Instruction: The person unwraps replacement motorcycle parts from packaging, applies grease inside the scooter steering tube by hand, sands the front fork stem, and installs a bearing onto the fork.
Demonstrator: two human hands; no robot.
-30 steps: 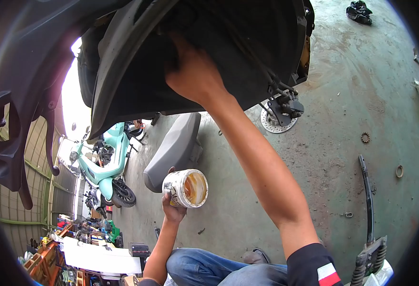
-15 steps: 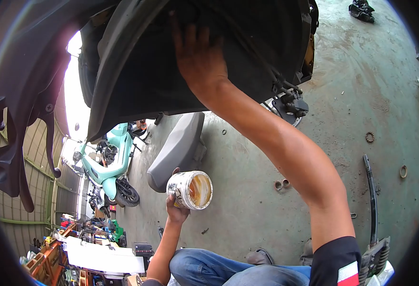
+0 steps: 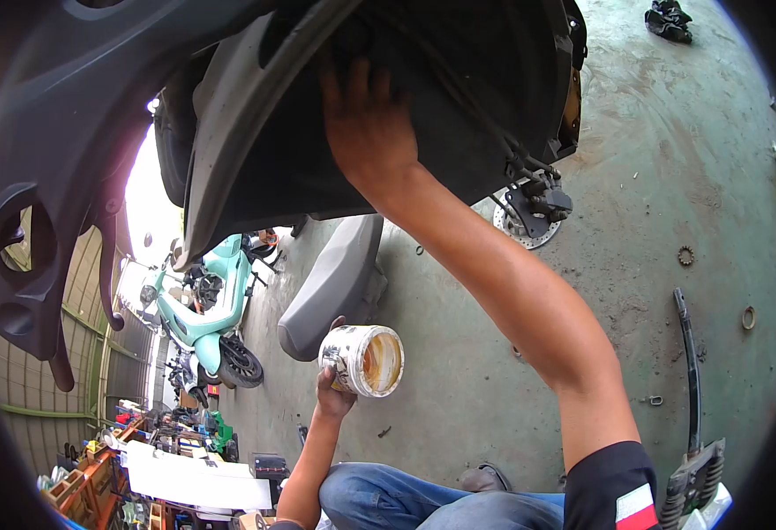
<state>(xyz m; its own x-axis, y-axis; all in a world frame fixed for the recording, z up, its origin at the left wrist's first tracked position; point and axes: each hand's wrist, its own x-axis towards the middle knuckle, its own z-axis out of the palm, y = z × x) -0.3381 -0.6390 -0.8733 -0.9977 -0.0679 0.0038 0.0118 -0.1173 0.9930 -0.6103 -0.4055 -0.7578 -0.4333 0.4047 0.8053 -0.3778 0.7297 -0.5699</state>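
1. Head view, L hand: our left hand [image 3: 335,403] is at approx. 7 o'clock, fingers part-closed round the side of the tub [image 3: 344,355]. Grip is firm, prob. w/ the thumb low & fingertips over the top edge. We hold it tilted on its side, mouth toward 3 o'clock, prob. so the inside is within R-hand reach. Tub = short cylinder, whitish, scuffed & smeared; amber, glossy paste coats the inner wall.
2. Same view, R hand: our right hand [image 3: 372,141] is up at 12 o'clock, open, fingers apart, against the dark of the black shell [image 3: 273,168]. No tool seen in it; tips are lost in shadow, so can't tell if they touch. Arm is stretched, prob. bc the spot is deep inside.
3. Shell is matte, concave, w/ a curved greyish rim at 11 o'clock. Toward 2 o'clock: caliper [image 3: 549,201] beside a perforated metal disc [image 3: 544,233].
4. Around: smooth grey seat [image 3: 328,287] on the floor [image 3: 459,371], 8–9 o'clock, just above the tub; mint scooter [image 3: 195,320] beyond, approx. 9; toothed ring [image 3: 686,255] at 3; slim dark bar [image 3: 689,371] at 4.
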